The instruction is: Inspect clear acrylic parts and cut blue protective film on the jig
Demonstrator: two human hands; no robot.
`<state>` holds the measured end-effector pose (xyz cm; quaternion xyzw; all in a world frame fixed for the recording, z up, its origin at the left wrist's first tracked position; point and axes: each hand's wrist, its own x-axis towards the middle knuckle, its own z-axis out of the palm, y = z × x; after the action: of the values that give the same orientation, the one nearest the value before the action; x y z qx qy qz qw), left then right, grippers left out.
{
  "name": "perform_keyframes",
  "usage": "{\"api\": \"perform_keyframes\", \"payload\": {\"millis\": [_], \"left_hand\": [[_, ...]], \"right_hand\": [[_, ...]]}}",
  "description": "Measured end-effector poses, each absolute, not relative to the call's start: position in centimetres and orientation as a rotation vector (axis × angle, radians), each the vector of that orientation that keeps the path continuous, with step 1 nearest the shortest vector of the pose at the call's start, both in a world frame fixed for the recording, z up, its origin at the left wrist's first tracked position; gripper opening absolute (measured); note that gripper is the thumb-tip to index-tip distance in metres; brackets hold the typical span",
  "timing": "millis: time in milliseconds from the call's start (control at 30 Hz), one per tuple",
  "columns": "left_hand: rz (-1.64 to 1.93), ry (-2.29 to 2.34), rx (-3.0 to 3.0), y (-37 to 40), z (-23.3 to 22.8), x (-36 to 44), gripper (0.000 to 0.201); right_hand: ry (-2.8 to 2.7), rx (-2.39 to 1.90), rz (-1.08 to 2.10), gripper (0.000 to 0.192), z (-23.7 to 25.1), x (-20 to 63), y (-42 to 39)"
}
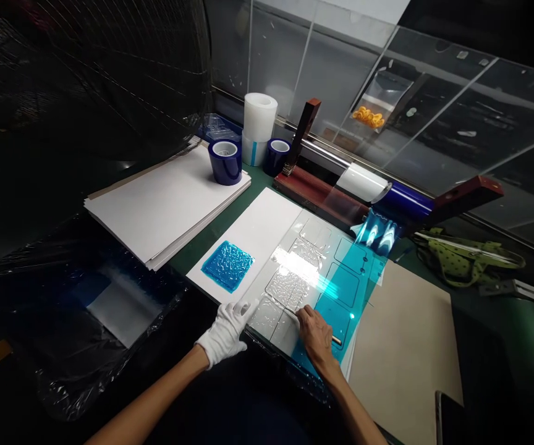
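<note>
Our left hand point(227, 330), in a white glove, presses flat with fingers spread on the clear film point(290, 281). Our bare right hand point(317, 334) pinches a thin stick point(336, 339) against the blue film point(341, 290). Both films lie on the white sheet point(262, 225), on the tabletop point(526, 327) just before us.

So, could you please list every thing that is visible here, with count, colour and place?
Clear panel: one, transparent, centre, under both hands.
Blue film: one strip, over the panel's right part.
Blue wrinkled square: one, on the white sheet.
White board stack: one, left.
Blue tape rolls: two, on and behind the stack.
White roll: one, back.
Film dispenser: one, red-brown frame, back right.
Beige board: one, right.
Green bag: one, far right.
Fan: one, black, top left.
Left hand: white glove, on the panel's edge.
Right hand: bare, holds a thin tool, on the panel.
</note>
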<state>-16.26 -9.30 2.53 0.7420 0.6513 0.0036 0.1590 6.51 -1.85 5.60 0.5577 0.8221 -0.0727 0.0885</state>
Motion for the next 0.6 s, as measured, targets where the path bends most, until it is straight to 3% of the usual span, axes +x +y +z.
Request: {"api": "perform_keyframes", "payload": {"millis": [233,433,600], "left_hand": [[0.242,1.923,2.257,-10.2,0.6,-16.8,0.073],[0.49,1.854,2.389,-10.3,1.7,-17.4,0.05],[0.589,1.751,2.353,-8.4,3.6,-16.7,0.026]], "right_hand": [[2.359,1.74,-0.207,0.028,6.2,10.3,-3.1],[2.309,1.878,-0.245,0.027,7.3,12.6,-5.3],[2.304,2.276,-0.61,0.023,8.6,14.8,-8.0]]}}
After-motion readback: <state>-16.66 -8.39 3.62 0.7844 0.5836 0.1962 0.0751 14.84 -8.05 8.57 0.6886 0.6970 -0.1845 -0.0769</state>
